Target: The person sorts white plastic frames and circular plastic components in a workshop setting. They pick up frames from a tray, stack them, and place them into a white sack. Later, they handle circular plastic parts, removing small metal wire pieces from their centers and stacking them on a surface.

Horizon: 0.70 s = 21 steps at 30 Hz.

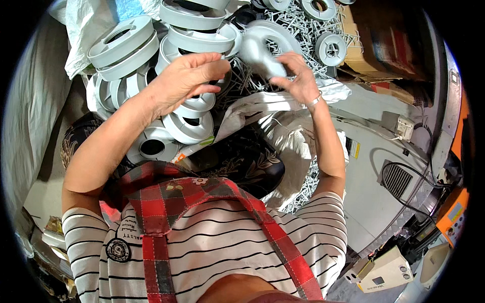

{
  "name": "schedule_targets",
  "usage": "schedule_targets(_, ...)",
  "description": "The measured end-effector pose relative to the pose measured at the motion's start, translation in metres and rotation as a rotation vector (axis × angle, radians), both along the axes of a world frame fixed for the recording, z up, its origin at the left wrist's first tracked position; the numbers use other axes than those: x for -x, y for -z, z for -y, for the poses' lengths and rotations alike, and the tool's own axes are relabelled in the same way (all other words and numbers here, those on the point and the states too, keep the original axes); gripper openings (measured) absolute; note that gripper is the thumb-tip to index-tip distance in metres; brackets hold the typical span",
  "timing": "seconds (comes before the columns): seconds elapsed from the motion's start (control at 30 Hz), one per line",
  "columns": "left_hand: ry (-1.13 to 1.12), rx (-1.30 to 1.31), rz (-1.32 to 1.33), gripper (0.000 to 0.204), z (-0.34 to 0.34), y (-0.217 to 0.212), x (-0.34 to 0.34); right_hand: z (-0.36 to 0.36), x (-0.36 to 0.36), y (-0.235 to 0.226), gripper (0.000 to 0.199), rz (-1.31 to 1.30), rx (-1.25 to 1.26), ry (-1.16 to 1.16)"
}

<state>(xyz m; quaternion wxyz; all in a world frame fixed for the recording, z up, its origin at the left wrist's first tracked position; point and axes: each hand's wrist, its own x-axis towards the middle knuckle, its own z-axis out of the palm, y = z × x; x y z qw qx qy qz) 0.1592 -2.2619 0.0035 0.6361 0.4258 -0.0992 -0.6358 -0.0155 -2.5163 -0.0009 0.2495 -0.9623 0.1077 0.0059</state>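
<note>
Holding a grey plastic ring [262, 48] up in front of the chest, the right hand [298, 76] had its grip closed on the ring's lower edge, fingers wrapped over the rim near the wrist bracelet [314, 100]. The ring was blurred, tilted, and raised above the heap behind it. The left hand [184, 78] hung just beside it, to its left, fingers curled loosely inward with nothing clearly between them; its grip was narrow, and whether a fingertip touched the ring could not be told.

Under and behind the left hand lay a stack of white and grey spools [151, 55], piled against one another and leaning at odd angles, some flat, some on edge, spreading down toward the person's lap. More spools [331, 48] sat farther back to the right among a tangle of thin white plastic sticks [303, 25]. A white woven sack [86, 30] stood behind the stack on the left, and crumpled clear plastic sheeting [283, 131] bunched below the right forearm, over a dark flowered cloth [237, 164]. A cardboard box [374, 50] crowded the upper right. To the right stood a pale grey machine housing [374, 166] with a vent grille and a black cable [404, 171] looped over it. A red checked apron strap [166, 202] crossed the striped shirt [222, 237] at the bottom
</note>
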Motion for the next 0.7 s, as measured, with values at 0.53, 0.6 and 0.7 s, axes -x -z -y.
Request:
schedule_targets(0.53,0.057,-0.085,-0.02,0.014,0.011,0.042,0.005,0.061,0.02,0.248,0.034,-0.796,0.161,0.073)
schedule_targets(0.6,0.078,-0.095,0.037,0.024,0.007,0.045,0.009,0.048,0.001,0.25,0.037,-0.931,0.256,-0.028)
schedule_targets(0.7,0.197,-0.005,0.224,0.04,0.008,0.055,0.021,0.05,0.005,0.245,0.037,-1.015,0.479,-0.114)
